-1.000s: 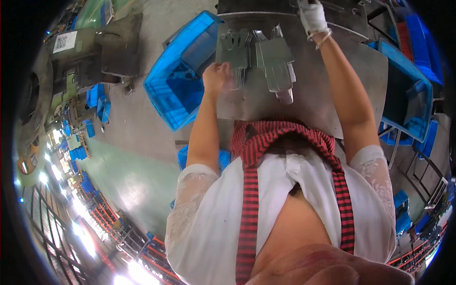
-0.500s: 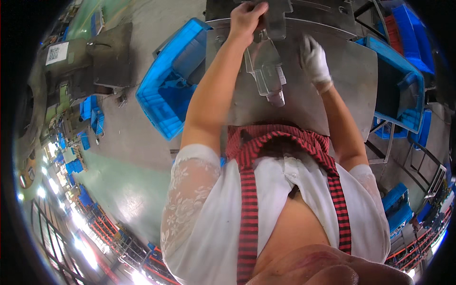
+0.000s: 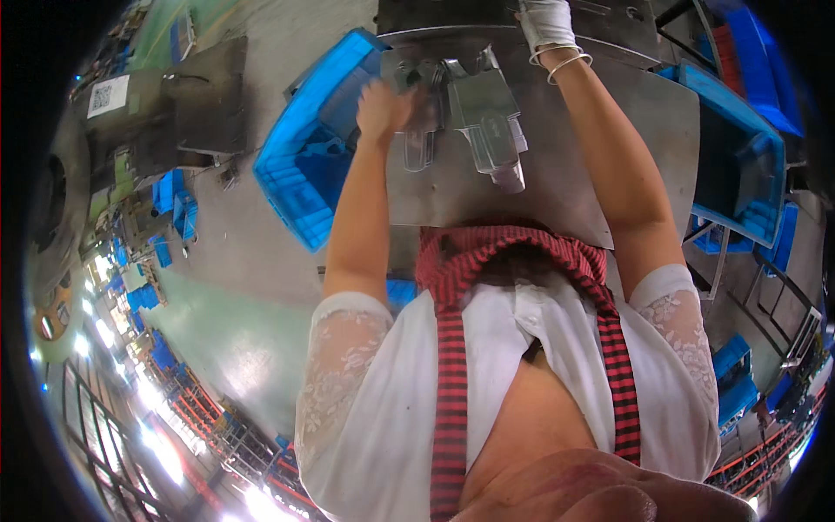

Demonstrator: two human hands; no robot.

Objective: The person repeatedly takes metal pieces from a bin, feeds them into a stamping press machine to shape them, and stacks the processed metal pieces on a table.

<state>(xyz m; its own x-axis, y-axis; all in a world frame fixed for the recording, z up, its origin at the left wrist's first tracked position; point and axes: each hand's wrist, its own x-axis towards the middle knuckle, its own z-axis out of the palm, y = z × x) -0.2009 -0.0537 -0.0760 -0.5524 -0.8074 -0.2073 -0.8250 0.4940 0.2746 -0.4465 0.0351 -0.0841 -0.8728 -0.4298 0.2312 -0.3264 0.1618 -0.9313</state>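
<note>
My bare left hand (image 3: 381,113), smeared by motion, is at the left of the metal table (image 3: 565,174). Its fingers close on the edge of a flat grey metal part (image 3: 419,150) with a narrower rounded end. Beside that part, a small pile of similar shaped sheet-metal parts (image 3: 491,122) rests on the table, the pieces overlapping. My right hand (image 3: 546,24) wears a white glove and reaches to the far side of the table, at the top edge of the view. Its fingers are cut off there, so what they touch is hidden.
A blue plastic bin (image 3: 283,178) with metal pieces inside stands at the table's left side. Another blue bin (image 3: 765,187) stands on the right. Across the table's far side runs a dark metal block (image 3: 461,16). Metal frames (image 3: 718,270) stand below the right bin.
My left hand has come back from the far side, moving left and nearer with the flat metal part. My right hand has gone forward from beside the pile to the far edge.
</note>
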